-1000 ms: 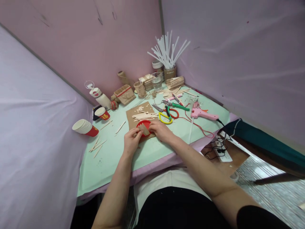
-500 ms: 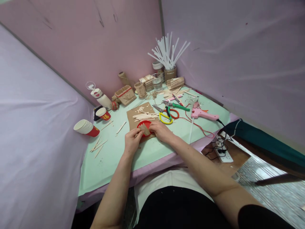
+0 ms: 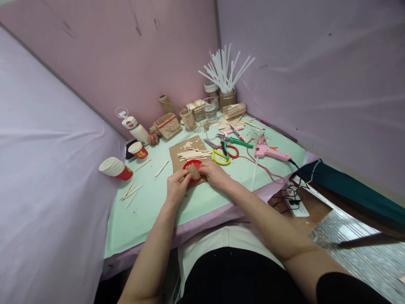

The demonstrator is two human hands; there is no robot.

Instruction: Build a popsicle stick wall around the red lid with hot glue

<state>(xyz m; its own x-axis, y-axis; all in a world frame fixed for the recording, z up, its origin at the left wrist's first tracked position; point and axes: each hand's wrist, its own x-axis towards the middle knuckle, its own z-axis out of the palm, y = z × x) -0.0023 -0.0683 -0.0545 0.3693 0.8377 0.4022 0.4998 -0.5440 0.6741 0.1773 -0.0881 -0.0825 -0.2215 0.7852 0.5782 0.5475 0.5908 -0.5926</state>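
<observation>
The bare left hand (image 3: 177,184) and the bare right hand (image 3: 212,172) hold a small, flat, tan piece with a jagged edge (image 3: 193,172) between them, over a round red dish (image 3: 192,162) on a flat brown sheet (image 3: 176,157). Pale, thin wooden sticks (image 3: 193,156) lie just beyond the dish. A pink plastic glue gun (image 3: 272,153) rests at the right of the mint-green desk (image 3: 131,230).

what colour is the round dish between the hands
Red; the round dish shows best in the head view, though partly hidden.
</observation>
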